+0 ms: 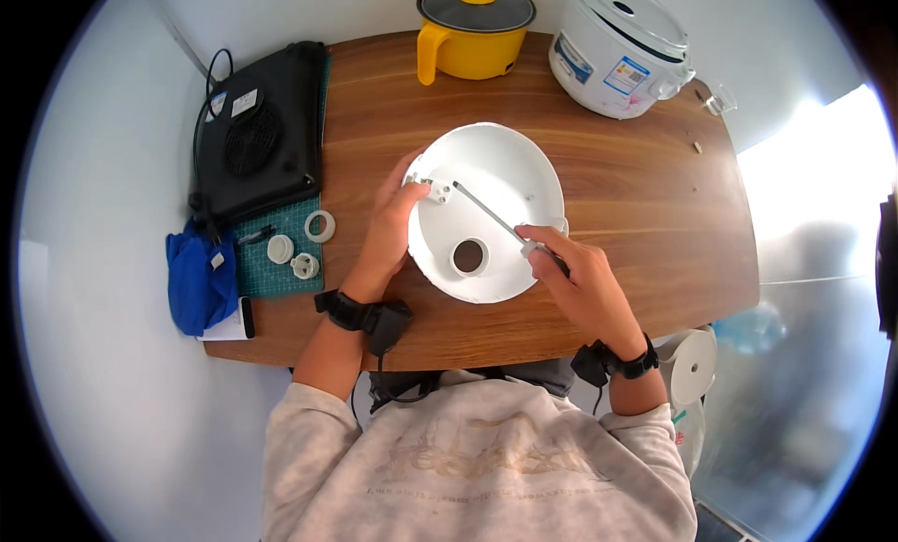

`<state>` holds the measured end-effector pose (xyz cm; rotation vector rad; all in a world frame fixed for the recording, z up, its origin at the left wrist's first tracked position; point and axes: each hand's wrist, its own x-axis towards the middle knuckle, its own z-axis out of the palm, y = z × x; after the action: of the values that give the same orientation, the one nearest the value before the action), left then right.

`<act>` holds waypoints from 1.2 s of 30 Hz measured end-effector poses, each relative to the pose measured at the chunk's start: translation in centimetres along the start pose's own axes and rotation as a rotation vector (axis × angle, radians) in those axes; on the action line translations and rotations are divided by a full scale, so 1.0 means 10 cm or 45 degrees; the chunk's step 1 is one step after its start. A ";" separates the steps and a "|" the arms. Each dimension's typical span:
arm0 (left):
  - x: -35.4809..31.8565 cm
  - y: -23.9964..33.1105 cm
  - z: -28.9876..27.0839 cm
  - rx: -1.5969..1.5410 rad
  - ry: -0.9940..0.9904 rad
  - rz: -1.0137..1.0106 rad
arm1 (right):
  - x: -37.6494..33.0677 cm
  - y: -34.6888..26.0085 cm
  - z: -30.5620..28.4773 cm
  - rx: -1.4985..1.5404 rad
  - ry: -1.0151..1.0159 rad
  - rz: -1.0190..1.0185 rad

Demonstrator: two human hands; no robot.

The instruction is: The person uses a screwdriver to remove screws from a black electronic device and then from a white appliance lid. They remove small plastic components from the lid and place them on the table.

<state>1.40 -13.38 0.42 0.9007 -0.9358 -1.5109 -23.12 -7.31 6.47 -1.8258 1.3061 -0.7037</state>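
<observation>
A round white shell (pixel 482 163), shaped like a shallow bowl, lies in front of me with its hollow side up. A round hole shows near its lower edge. My left hand (pixel 393 215) grips the shell's left rim, its thumb pressed against a small white bracket (pixel 440 192) with dark screw holes or screws. In my right hand (pixel 580 280) is a screwdriver (pixel 488 212) with a long metal shaft, slanting up and left across the shell. Its tip is close to the bracket; whether it touches, I cannot tell. My fingers hide most of its handle.
A yellow pot (pixel 477 51) with a dark lid and a white rice cooker (pixel 617 56) stand at the back. To the left are an upturned black appliance (pixel 267 130), a green cutting mat (pixel 271 282), a tape roll (pixel 320 226), white round parts (pixel 280 249) and a blue cloth (pixel 201 275).
</observation>
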 end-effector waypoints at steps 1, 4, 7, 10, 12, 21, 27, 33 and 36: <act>-0.01 -0.02 -0.02 0.006 0.023 0.012 | 0.00 0.00 0.03 0.001 0.001 -0.004; 0.00 -0.08 -0.05 0.016 0.066 0.047 | -0.01 -0.05 0.07 -0.002 -0.011 0.023; -0.01 -0.10 -0.05 0.020 0.067 0.079 | 0.01 -0.09 0.07 0.004 -0.030 0.086; -0.02 -0.09 -0.06 0.045 0.081 0.102 | 0.01 -0.10 0.08 0.018 -0.040 0.088; -0.03 -0.09 -0.05 0.072 0.087 0.115 | 0.00 -0.11 0.08 0.028 -0.047 0.086; -0.10 -0.05 0.02 0.183 0.084 0.207 | -0.01 -0.12 0.10 -0.020 -0.062 0.036; -0.18 -0.08 0.11 0.222 0.140 0.321 | -0.04 -0.28 0.07 -0.122 -0.089 -0.063; -0.27 -0.06 0.21 0.348 0.163 0.407 | -0.05 -0.51 0.04 -0.440 -0.091 -0.200; -0.29 -0.04 0.26 0.365 0.188 0.397 | -0.02 -0.59 0.00 -0.604 -0.115 -0.249</act>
<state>-0.72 -10.21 1.29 1.0024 -1.1427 -1.0483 -20.09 -6.06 11.36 -2.3611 1.3240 -0.4246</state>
